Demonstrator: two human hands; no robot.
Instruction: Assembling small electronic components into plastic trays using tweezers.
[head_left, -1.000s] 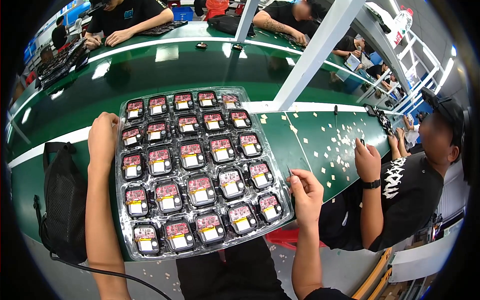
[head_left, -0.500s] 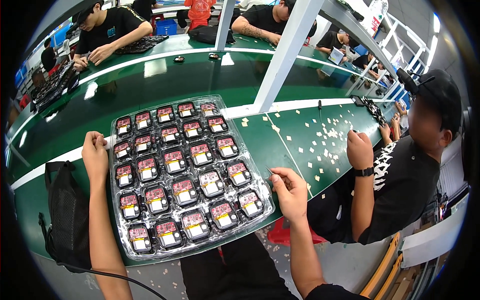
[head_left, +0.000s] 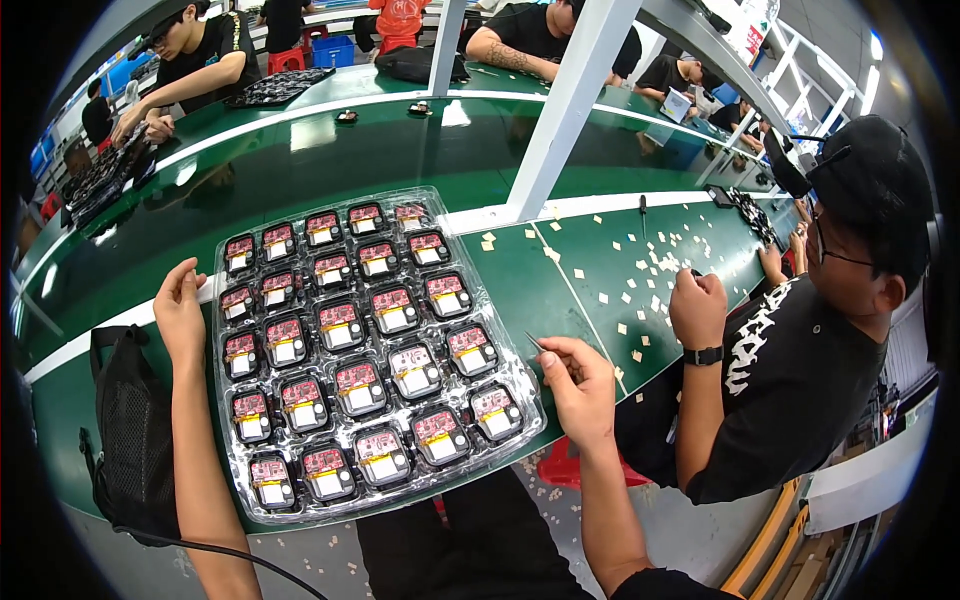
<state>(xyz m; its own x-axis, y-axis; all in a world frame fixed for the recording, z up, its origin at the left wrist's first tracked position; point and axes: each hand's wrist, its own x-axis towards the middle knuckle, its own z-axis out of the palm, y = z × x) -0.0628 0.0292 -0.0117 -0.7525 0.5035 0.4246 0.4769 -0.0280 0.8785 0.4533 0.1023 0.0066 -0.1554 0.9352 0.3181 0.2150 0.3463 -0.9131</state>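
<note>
Left hand, clear tray, right hand along a green tabletop.
The left hand is loosely curled and released beside the tray, which lies on the near tabletop, carrying red-boarded modules; the right hand pinches a thin pointed tool; pale squares lie scattered farther right.

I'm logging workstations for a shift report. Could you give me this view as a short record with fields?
Tray: clear plastic tray, between the two hands
Contents: five rows of five open black device housings with red circuit boards
Left hand: beside the tray's left edge, fingers curled; grip unclear
Right hand: holding a thin pointed tool, possibly tweezers, by the tray's right edge
Surface: green workbench; small pale squares scattered right of the tray
Far left: black mesh bag
Right: co-worker in a black cap
</note>
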